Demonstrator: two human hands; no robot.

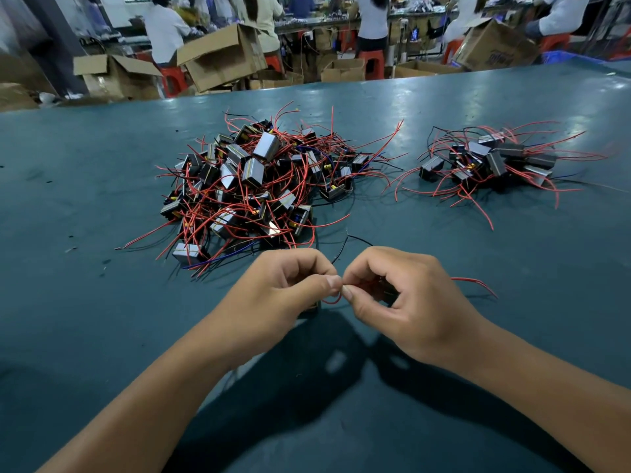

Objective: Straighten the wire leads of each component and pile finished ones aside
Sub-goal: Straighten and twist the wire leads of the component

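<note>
The component [384, 288] sits low in the middle of the view, mostly hidden inside the curled fingers of the right hand [406, 302], so its body shows only as a dark shape and I cannot tell which way its long axis runs. Its red lead [333, 299] runs left from it, roughly level across the view, to where both thumbs meet; there the left hand [286, 288] pinches it between thumb and forefinger, the other fingers tucked in. A short loop of that lead sags below the two thumb tips. Another red lead [476, 283] trails out to the right past the right hand and curves down toward the green table [102, 319]. A thin black lead [345, 245] rises above the knuckles and bends away. Farther back, the large pile [252, 186] of components lies left of centre, and the small pile [491, 162] lies well apart to its right.
</note>
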